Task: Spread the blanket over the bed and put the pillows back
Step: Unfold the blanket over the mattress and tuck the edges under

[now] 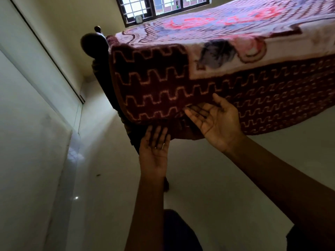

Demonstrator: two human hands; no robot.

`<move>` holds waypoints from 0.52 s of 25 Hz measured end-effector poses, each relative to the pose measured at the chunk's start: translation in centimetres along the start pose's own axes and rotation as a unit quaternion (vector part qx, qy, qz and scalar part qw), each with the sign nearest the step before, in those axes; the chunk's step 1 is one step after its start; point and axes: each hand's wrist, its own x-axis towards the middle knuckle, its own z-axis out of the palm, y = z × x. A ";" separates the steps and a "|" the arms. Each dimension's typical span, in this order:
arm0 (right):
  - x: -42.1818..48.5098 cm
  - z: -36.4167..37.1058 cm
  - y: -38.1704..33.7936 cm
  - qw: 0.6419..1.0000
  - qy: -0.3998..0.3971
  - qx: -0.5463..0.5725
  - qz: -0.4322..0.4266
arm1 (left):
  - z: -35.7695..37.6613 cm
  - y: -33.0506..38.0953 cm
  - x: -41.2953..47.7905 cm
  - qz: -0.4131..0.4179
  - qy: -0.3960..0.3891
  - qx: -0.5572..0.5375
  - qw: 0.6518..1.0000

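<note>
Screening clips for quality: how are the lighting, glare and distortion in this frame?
Head view: backlit by the window, panes washed out; blanket bright on top, its hanging border, the left hand and right hand dim; a glare spot on the floor; wide-angle lens tilts and curves the blanket's edge.

Both forearms bare from wrist to the near edge of view.

Left hand (154, 153): one thin ring (163, 146) of pale metal low on a finger, catching a glint of light. Which finger it sits on is hard to tell.

Right hand (213, 122): bare.

Right arm: edge of a dark sleeve (292, 239) shows at the near right corner, high on the arm.

Near centre, between the arms: a dark garment (179, 232), plain and in dim light. Shirt or trouser leg, cannot tell.
</note>
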 end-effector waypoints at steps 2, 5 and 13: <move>0.0 0.0 -0.1 1.000 -0.004 -0.006 0.002 | -1.1 0.1 -0.2 0.089 0.077 0.118 0.986; 0.0 -0.2 0.1 1.000 -0.003 -0.005 0.002 | -2.9 -0.3 -0.4 0.114 0.116 0.270 0.949; 0.1 -0.6 0.3 1.000 0.000 -0.014 -0.003 | -2.8 -0.5 0.6 -0.075 0.023 -0.015 0.997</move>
